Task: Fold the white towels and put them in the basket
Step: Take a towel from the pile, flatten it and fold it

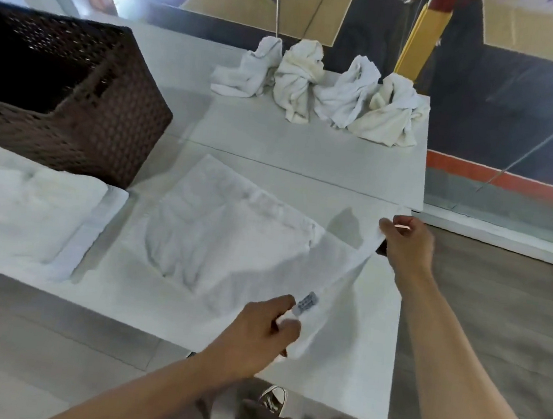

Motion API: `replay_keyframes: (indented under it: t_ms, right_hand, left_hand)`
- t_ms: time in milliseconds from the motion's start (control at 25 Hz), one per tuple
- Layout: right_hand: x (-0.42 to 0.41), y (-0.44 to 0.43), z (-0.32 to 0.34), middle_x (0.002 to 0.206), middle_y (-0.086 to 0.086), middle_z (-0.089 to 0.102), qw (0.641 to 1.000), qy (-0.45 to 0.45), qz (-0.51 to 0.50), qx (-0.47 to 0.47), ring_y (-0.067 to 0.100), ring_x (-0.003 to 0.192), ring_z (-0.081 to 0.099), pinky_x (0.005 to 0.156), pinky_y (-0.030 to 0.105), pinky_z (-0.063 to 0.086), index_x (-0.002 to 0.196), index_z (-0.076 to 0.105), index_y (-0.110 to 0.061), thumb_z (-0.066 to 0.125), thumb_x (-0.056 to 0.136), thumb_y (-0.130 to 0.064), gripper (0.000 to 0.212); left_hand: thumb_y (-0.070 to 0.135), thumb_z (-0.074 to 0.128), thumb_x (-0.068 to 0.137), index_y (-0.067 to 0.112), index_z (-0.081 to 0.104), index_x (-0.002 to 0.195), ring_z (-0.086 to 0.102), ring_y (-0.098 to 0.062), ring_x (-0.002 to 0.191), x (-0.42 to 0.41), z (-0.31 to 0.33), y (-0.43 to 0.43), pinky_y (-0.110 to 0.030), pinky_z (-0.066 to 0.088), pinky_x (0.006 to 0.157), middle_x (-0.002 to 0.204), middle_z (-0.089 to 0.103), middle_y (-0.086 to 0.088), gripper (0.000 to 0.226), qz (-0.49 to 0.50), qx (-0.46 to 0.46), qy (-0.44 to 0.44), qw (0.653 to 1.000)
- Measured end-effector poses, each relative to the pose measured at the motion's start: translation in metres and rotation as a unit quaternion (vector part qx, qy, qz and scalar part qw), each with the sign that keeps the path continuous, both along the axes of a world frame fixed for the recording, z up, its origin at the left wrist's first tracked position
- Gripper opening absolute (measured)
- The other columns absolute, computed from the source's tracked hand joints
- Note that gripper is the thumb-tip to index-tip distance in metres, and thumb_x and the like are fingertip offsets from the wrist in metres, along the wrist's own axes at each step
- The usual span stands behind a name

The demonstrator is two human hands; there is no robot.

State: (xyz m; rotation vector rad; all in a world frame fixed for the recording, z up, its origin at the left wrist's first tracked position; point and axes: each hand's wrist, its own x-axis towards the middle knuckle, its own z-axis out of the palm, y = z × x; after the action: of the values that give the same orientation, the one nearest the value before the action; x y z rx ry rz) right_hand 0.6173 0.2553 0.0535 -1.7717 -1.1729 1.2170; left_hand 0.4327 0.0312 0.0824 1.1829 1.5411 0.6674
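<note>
At the near table [309, 151] edge: pinches tagged corner of spread towel [230, 238] with left hand [264, 332]; farther right, pinches another corner with right hand [405, 244]. Beyond, left: folded towels [27, 208], then basket [74, 100]. Farthest: four crumpled towels [316, 86].

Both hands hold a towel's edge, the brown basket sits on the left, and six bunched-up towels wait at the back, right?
Not six: the head view shows four bunched-up towels at the back. The rest is right: the left hand and right hand hold the edge of the flat towel, and the brown basket sits on the left.
</note>
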Motion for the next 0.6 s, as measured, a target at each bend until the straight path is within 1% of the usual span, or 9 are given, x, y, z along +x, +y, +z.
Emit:
replay_keyframes:
  t_ms: [40,80,120,200,280,360,440,520,600]
  right_hand:
    - [-0.023,0.005,0.007,0.078,0.001,0.069,1.0,0.008,0.013,0.006,0.009,0.048,0.064,0.078,0.048,0.062,0.108,0.063,-0.01,0.072,0.093,-0.021,0.021]
    - [-0.045,0.008,0.013,0.078,0.0,0.069,0.999,0.011,0.027,0.013,0.008,0.047,0.065,0.077,0.045,0.063,0.109,0.064,-0.009,0.072,0.093,-0.022,0.022]
    - [-0.07,0.012,0.02,0.078,0.0,0.069,0.999,0.012,0.04,0.02,0.008,0.046,0.065,0.076,0.043,0.063,0.11,0.064,-0.008,0.072,0.093,-0.021,0.023]
    - [-0.115,0.02,0.029,0.078,0.001,0.07,0.998,0.017,0.053,0.032,0.01,0.047,0.067,0.076,0.042,0.063,0.109,0.065,-0.009,0.072,0.092,-0.02,0.022]
    - [-0.161,0.024,0.033,0.08,0.003,0.072,0.997,0.01,0.062,0.038,0.015,0.051,0.069,0.076,0.042,0.063,0.103,0.065,-0.012,0.073,0.09,-0.02,0.017]
    - [-0.208,0.025,0.032,0.088,0.008,0.074,0.997,-0.006,0.071,0.041,0.017,0.053,0.071,0.072,0.037,0.063,0.098,0.064,-0.017,0.072,0.09,-0.022,0.012]
    - [-0.251,0.025,0.031,0.092,0.009,0.073,0.996,-0.017,0.073,0.045,0.016,0.051,0.07,0.066,0.034,0.061,0.095,0.063,-0.019,0.071,0.09,-0.023,0.01]
    - [-0.294,0.024,0.026,0.089,0.009,0.073,0.995,-0.029,0.078,0.05,0.013,0.047,0.068,0.055,0.024,0.055,0.094,0.062,-0.02,0.069,0.091,-0.022,0.008]
    - [-0.334,0.023,0.018,0.09,0.009,0.072,0.994,-0.039,0.084,0.056,0.01,0.045,0.067,0.047,0.018,0.048,0.093,0.061,-0.019,0.068,0.092,-0.022,0.007]
  left_hand:
    - [0.029,0.047,0.099,0.01,0.049,0.083,0.058,-0.005,0.054,-0.019,0.004,-0.003,-0.052,0.059,0.071,0.06,0.042,0.004,0.025,0.035,0.006,-0.01,0.999]
    - [0.031,0.046,0.102,0.007,0.049,0.083,0.064,-0.006,0.059,-0.036,0.007,-0.005,-0.054,0.058,0.073,0.06,0.042,0.005,0.03,0.067,0.006,-0.017,0.998]
    - [0.032,0.046,0.104,0.005,0.049,0.084,0.07,-0.011,0.064,-0.055,0.01,-0.007,-0.052,0.057,0.074,0.062,0.045,0.003,0.034,0.096,0.002,-0.024,0.995]
    - [0.031,0.045,0.106,0.003,0.047,0.083,0.075,-0.019,0.072,-0.09,0.013,-0.008,-0.036,0.051,0.069,0.064,0.051,0.004,0.037,0.135,-0.01,-0.036,0.99]
    - [0.028,0.044,0.106,0.004,0.047,0.081,0.076,-0.021,0.074,-0.123,0.015,-0.009,-0.024,0.043,0.063,0.067,0.056,0.006,0.035,0.161,-0.017,-0.043,0.986]
    - [0.025,0.045,0.106,-0.002,0.049,0.084,0.076,-0.023,0.073,-0.155,0.013,-0.012,-0.016,0.043,0.061,0.075,0.058,-0.004,0.035,0.189,-0.014,-0.058,0.98]
    - [0.023,0.045,0.106,-0.007,0.05,0.088,0.075,-0.021,0.073,-0.183,0.009,-0.014,-0.011,0.042,0.057,0.081,0.058,-0.014,0.035,0.207,-0.015,-0.068,0.976]
    - [0.025,0.044,0.106,-0.006,0.055,0.094,0.075,-0.018,0.073,-0.215,0.0,-0.017,-0.01,0.039,0.054,0.089,0.065,-0.019,0.035,0.219,-0.034,-0.071,0.973]
    - [0.028,0.042,0.106,-0.003,0.058,0.098,0.075,-0.015,0.073,-0.249,-0.013,-0.02,-0.018,0.041,0.058,0.088,0.068,-0.018,0.035,0.237,-0.054,-0.053,0.969]
